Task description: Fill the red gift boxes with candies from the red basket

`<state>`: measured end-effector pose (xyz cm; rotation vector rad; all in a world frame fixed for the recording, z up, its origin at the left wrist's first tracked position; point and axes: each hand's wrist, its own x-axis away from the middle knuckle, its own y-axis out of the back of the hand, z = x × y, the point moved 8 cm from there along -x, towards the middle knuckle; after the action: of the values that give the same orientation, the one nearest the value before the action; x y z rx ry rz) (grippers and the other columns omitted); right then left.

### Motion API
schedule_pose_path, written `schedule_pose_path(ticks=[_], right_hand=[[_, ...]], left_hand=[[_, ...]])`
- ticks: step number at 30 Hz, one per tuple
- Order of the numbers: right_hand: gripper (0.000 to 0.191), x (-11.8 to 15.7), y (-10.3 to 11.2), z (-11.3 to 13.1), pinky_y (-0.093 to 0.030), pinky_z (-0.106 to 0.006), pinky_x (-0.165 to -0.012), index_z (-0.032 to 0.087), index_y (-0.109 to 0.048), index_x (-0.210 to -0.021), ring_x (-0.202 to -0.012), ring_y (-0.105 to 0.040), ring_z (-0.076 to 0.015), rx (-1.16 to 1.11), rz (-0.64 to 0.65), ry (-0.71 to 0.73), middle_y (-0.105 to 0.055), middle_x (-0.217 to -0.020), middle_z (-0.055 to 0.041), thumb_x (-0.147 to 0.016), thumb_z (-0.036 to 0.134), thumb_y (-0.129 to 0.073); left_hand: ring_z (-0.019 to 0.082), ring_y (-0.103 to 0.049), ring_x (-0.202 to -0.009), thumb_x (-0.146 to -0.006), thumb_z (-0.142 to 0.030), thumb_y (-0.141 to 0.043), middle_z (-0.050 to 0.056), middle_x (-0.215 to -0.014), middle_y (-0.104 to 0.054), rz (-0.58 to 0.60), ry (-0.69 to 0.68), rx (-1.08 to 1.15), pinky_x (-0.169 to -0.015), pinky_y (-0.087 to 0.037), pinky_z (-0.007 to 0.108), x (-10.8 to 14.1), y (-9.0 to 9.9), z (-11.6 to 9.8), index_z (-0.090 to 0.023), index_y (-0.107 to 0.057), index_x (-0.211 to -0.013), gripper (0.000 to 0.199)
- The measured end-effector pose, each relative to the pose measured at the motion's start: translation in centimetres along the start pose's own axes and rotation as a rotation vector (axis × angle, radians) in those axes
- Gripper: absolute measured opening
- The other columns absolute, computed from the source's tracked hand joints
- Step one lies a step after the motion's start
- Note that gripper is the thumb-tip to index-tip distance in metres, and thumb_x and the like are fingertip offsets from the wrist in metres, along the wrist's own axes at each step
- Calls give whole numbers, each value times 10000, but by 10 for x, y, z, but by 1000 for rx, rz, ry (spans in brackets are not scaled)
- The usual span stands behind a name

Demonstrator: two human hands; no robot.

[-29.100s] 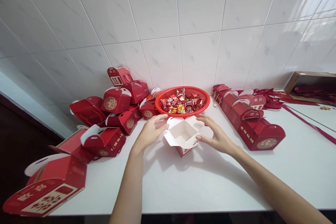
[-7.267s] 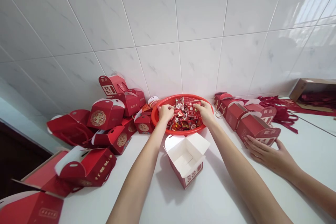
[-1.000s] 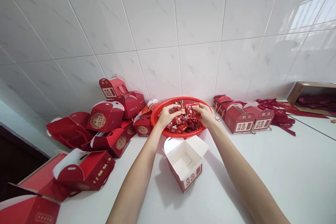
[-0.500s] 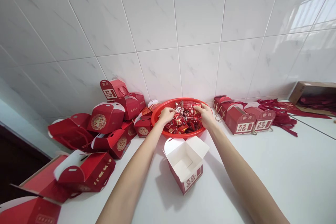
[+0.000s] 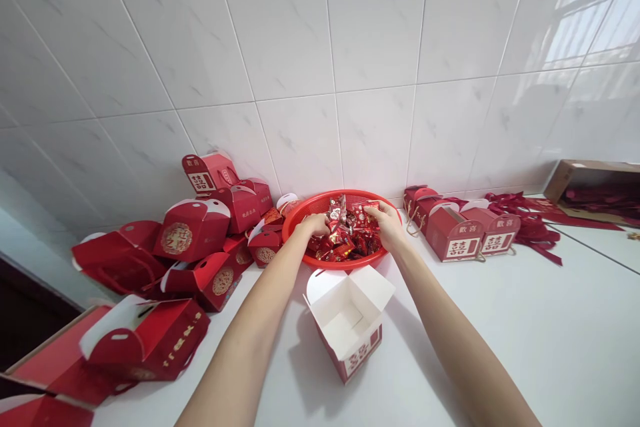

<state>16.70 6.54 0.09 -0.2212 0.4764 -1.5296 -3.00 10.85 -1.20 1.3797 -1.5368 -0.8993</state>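
Note:
A red plastic basket (image 5: pixel 295 199) holds a heap of red-wrapped candies (image 5: pixel 350 240). Over its left part, my left hand (image 5: pixel 315 225) reaches down among the candies with fingers curled; what they pinch, if anything, is hidden. At the right rim my right hand (image 5: pixel 385 221) pinches a red candy packet (image 5: pixel 367 213) between thumb and fingers. In front of the basket, between my forearms, stands a red gift box (image 5: pixel 350 333) with its white inside showing and flaps spread; nothing lies in it.
Several red boxes (image 5: pixel 195 230) are piled on the left. Closed boxes (image 5: pixel 457 233) with cord handles stand on the right, near dark red ribbons (image 5: pixel 535 230) and a cardboard carton (image 5: pixel 595 187). A tiled wall (image 5: pixel 295 33) rises behind the white table (image 5: pixel 540 327).
My left hand has lowered deeper into the candies. My right hand keeps the candy packet near the right rim. The whole view has shifted slightly.

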Motion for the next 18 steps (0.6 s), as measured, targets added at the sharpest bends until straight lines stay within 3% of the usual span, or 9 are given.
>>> schedule_pose_path(ticks=[3, 9, 13, 18], right_hand=[[263, 1, 0, 1, -422, -278, -587, 224, -552, -597, -600, -513, -143, 4, -3, -5, -594, -605, 37, -528, 359, -766], [253, 3, -2, 3, -425, -280, -599, 222, -568, -604, -610, -514, -147, 20, -17, 4, -600, -609, 34, -527, 363, -764], [241, 4, -3, 4, -427, -287, -603, 225, -567, -594, -622, -524, -155, 21, -16, 6, -613, -621, 25, -528, 356, -759], [231, 5, -4, 4, -416, -280, -582, 221, -584, -597, -604, -510, -145, 11, -1, -11, -604, -611, 29, -520, 352, -759]], left_hand=[[249, -703, -714, -548, -132, -750, 22, -730, -736, 74, 39, -20, -661, -539, 306, 5, -4, 1, -246, -701, -684, 184], [268, -707, -867, -607, -322, -789, 76, -860, -763, 153, -6, -293, -740, -543, 304, 10, -12, -5, -196, -649, -658, 195], [288, -710, -881, -595, -281, -773, 125, -953, -760, 194, 12, -310, -724, -551, 317, 7, -18, -3, -172, -635, -670, 191], [281, -717, -868, -527, -192, -781, 110, -944, -763, 202, 4, -238, -696, -556, 297, 4, -21, -1, -180, -668, -729, 232]])
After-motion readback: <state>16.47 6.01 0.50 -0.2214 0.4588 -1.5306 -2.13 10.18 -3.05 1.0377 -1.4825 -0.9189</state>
